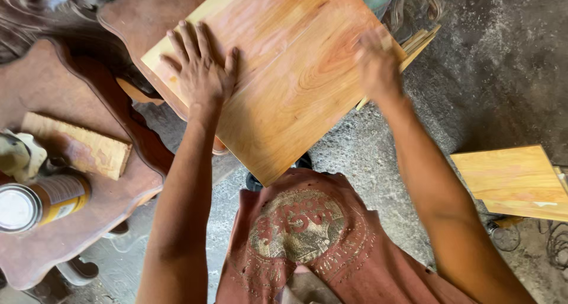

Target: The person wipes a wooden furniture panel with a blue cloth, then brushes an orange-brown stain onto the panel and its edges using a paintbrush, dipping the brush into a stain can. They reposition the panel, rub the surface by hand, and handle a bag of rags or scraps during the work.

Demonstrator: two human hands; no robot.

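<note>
A light, reddish square wooden board [296, 73] lies tilted on a dark brown wooden piece [133, 20]. My left hand [201, 67] presses flat on the board's left part, fingers spread, holding nothing. My right hand [376, 64] is at the board's right edge and is blurred by motion. A pale patch shows at its fingertips, but I cannot tell whether it grips anything. My red printed shirt [302, 239] fills the bottom centre.
A dark carved wooden table [59, 245] at the left carries a tin can [35, 203], a rough wood block [77, 147] and a rag [21, 156]. Two more light boards [512, 179] lie on the dusty concrete floor [491, 73] at the right. Thin wood strips [421, 42] stick out beneath the board.
</note>
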